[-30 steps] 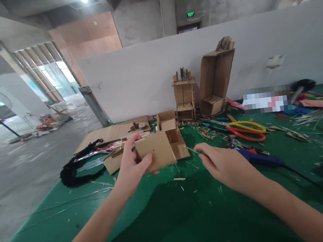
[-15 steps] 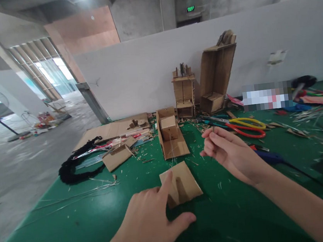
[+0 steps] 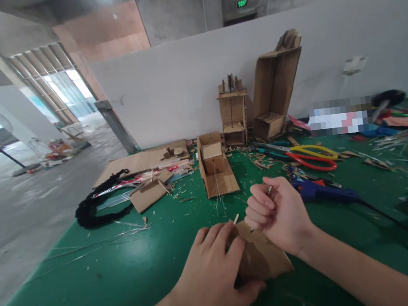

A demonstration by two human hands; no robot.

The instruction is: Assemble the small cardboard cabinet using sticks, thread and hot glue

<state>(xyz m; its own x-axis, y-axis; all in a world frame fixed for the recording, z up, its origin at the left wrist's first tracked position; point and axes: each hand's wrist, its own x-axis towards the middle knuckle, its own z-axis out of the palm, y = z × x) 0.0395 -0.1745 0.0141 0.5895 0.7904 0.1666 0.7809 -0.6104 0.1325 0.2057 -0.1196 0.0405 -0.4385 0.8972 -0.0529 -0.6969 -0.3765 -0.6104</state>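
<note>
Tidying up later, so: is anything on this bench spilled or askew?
Yes. Cardboard scraps and slivers litter the green table, and the tall cardboard box leans tilted against the white wall.

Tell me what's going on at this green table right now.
A person is working cardboard with bare hands. The left hand presses a flat cardboard piece onto the green table. The right hand is closed around a thin metal pin, held just above that piece. Beyond them lie an open cardboard box, red and yellow scissors, a blue glue gun and scattered scraps.
</note>
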